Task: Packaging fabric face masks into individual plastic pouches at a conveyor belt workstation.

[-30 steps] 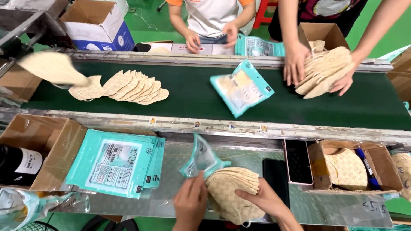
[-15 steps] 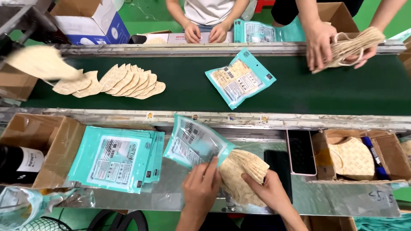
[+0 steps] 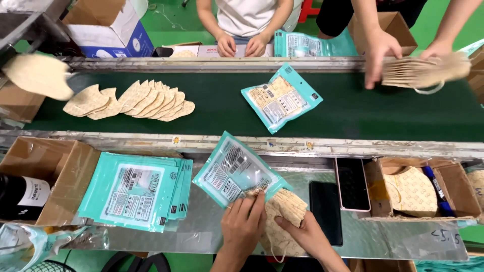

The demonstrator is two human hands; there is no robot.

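Bagging step: left hand [image 3: 243, 224] pinching teal pouch [image 3: 233, 171] at its mouth, right hand [image 3: 306, 235] fingers gripping beige mask stack [image 3: 285, 214], pushing in. Next prob. needs pouch mouth held wide, stack kept squared w/ loops tucked.

Beige masks [image 3: 282, 221] entering teal pouch [image 3: 234, 171]

A glossy teal plastic pouch [image 3: 233, 171] and a matt beige cloth mask stack [image 3: 282, 219] lay on scuffed, dull-shining sheet-metal bench [image 3: 201, 221] beside a matt green belt [image 3: 353, 111].

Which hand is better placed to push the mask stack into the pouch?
Right hand: it already grips the beige mask stack at the mouth of the teal pouch. Left hand is busy holding that mouth.
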